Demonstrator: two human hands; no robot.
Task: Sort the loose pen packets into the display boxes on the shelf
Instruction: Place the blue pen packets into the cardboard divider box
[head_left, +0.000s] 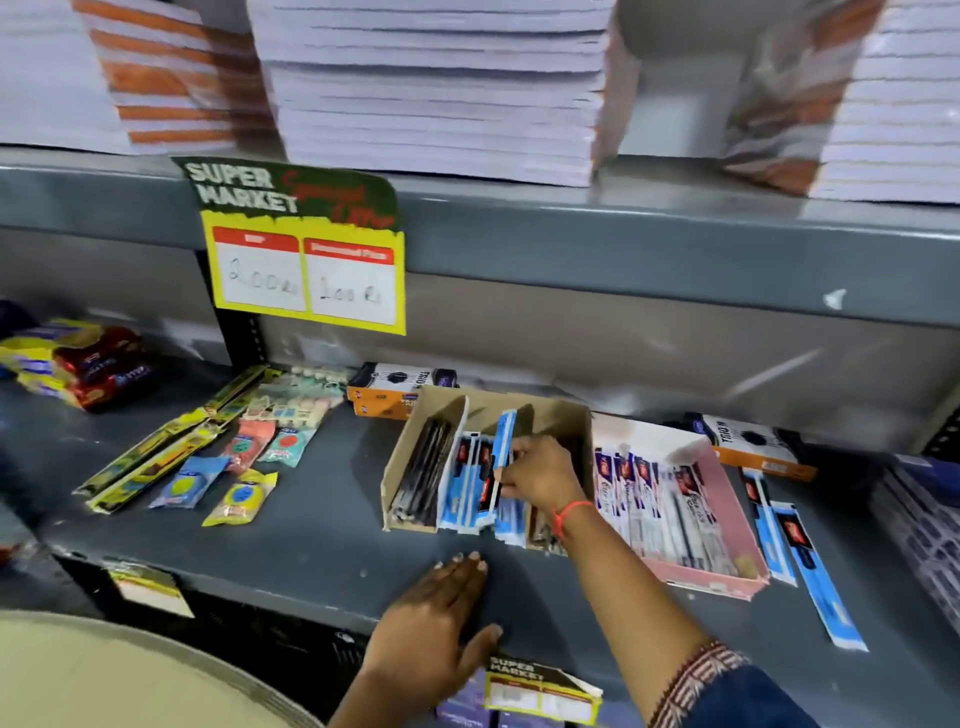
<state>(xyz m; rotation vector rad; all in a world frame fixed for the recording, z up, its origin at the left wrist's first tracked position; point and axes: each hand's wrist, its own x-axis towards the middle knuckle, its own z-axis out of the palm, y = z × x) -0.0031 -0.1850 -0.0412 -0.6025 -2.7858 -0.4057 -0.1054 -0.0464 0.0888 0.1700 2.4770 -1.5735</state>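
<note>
A brown cardboard display box (550, 410) stands on the grey shelf (322, 530), holding dark pens on its left and blue pen packets (467, 483) in the middle. My right hand (540, 475) reaches into this box and pinches an upright blue pen packet (504, 441). To its right a pink display box (727, 499) holds several white and purple pen packets. Two loose blue pen packets (810, 561) lie flat on the shelf right of the pink box. My left hand (436, 623) rests flat on the shelf's front edge, holding nothing.
Loose yellow-green packets (171, 452), erasers and small bagged items (244, 499) lie at the left. Orange and white boxes (395, 395) sit behind the display boxes. A yellow price sign (306, 260) hangs from the upper shelf, which carries stacks of notebooks (436, 88).
</note>
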